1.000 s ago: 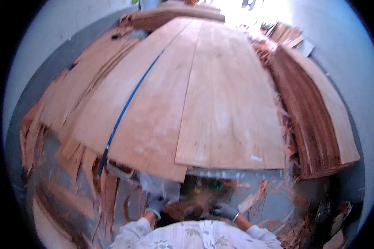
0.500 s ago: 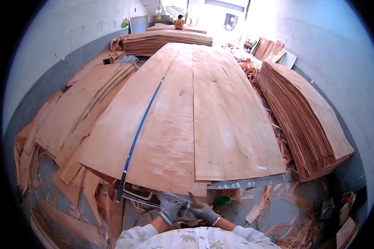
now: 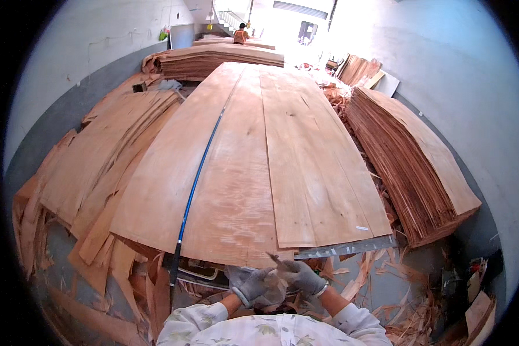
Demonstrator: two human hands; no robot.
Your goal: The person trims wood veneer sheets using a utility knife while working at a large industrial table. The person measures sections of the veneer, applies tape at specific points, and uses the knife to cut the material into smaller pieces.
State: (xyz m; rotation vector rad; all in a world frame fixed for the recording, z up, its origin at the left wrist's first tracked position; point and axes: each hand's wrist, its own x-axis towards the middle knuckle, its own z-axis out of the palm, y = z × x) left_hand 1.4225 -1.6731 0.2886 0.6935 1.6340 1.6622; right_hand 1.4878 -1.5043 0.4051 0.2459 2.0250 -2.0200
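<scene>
Both hands wear grey gloves and are close together at the near edge of the large veneer sheets (image 3: 230,190). My left hand (image 3: 251,287) is closed on a crumpled, translucent piece that looks like plastic film (image 3: 275,290). My right hand (image 3: 307,279) is closed on a thin, pointed, knife-like tool (image 3: 273,258), its tip angled up and left over the veneer edge. The fingers of both hands are partly hidden. A long blue rod (image 3: 198,173) with a black handle lies lengthwise on the sheets, left of my hands, its handle overhanging the edge.
Veneer stacks stand to the left (image 3: 106,147) and right (image 3: 403,161), with another stack (image 3: 219,62) at the back. Torn veneer scraps (image 3: 380,294) litter the grey floor. A person (image 3: 240,34) is far off near the bright doorway.
My hands have moved apart, the right one rightward and up. The translucent piece now shows between them, and the pointed tool tilts further left. The view has shifted slightly.
</scene>
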